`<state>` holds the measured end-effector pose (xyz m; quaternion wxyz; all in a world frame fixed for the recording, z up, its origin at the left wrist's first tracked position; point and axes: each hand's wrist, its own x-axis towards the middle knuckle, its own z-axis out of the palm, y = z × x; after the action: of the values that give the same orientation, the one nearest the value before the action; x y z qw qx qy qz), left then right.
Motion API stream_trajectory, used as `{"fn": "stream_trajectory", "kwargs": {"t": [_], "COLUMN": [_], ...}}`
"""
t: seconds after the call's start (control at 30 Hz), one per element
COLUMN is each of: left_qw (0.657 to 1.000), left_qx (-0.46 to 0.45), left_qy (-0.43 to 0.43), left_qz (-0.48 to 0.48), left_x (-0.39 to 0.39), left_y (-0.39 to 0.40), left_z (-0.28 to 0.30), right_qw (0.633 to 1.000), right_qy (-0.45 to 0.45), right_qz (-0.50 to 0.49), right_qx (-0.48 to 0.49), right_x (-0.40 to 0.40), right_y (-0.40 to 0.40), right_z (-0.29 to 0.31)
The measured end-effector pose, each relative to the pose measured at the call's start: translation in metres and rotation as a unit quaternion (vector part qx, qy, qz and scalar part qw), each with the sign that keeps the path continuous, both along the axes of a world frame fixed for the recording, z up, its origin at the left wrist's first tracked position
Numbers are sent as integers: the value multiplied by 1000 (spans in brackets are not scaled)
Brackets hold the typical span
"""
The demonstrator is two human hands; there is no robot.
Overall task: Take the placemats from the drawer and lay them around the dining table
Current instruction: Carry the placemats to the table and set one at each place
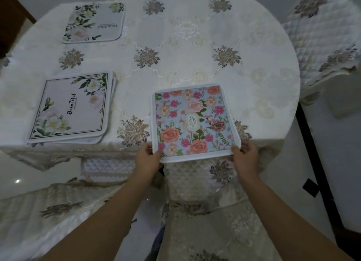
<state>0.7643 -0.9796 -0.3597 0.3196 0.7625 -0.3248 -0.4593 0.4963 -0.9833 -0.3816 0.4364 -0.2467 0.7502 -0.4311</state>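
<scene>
Both hands pinch the blue floral placemat point(192, 120) at the worktop's point(195, 51) six o'clock edge: left hand point(147, 159), right hand point(245, 156).

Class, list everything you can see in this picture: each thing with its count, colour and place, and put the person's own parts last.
Blue floral placemat: one, blue with pink and orange flowers, near edge of the table, its near edge overhanging.
Stack of placemats: count unclear, several edges show; top one pale grey with green leaves; near left of the table.
Far placemat: one, pale grey with green leaves, far left of the table.
Tablecloth: one, cream with embroidered flowers, covering the table.
Chair covers: several, cream and quilted, around the table.
Floor: pale, glossy, to the right.
Left hand: one, pinches the blue mat's near left corner.
Right hand: one, pinches its near right corner.
</scene>
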Motion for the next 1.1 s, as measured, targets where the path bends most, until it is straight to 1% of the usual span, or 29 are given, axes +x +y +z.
{"fn": "stream_trajectory", "kwargs": {"t": [0.1,0.2,0.3,0.43,0.5,0.6,0.7,0.83,1.0,1.1], "left_qw": [999,996,992,987,980,969,965,955,945,945], "left_qx": [-39,-71,-87,-80,-74,-53,-36,-34,-79,-58], "left_qy": [-23,-46,-76,-107,-142,-189,-201,-224,-255,-256], "left_qz": [-24,-37,-57,-84,-114,-150,-163,-194,-190,-196], "left_x": [-3,-10,-22,-35,-38,-36,-31,-28,-35,-38], "left_y": [-12,-32,-56,-76,-79,-79,-85,-91,-96,-95], "left_z": [7,17,22,17,11,-1,-8,-6,-3,-7], "right_qw": [995,993,992,982,977,963,941,941,938,931], "right_qy": [67,85,102,168,197,243,297,297,313,332], "right_qz": [49,49,44,46,57,112,159,159,140,154], "right_qx": [-53,-70,-66,-68,-57,-28,-20,-24,-40,-15], "right_x": [-8,-16,-25,-41,-49,-61,-66,-65,-64,-66], "right_y": [-10,-27,-47,-67,-70,-70,-70,-70,-59,-59], "right_z": [11,15,17,22,19,8,0,3,5,4]}}
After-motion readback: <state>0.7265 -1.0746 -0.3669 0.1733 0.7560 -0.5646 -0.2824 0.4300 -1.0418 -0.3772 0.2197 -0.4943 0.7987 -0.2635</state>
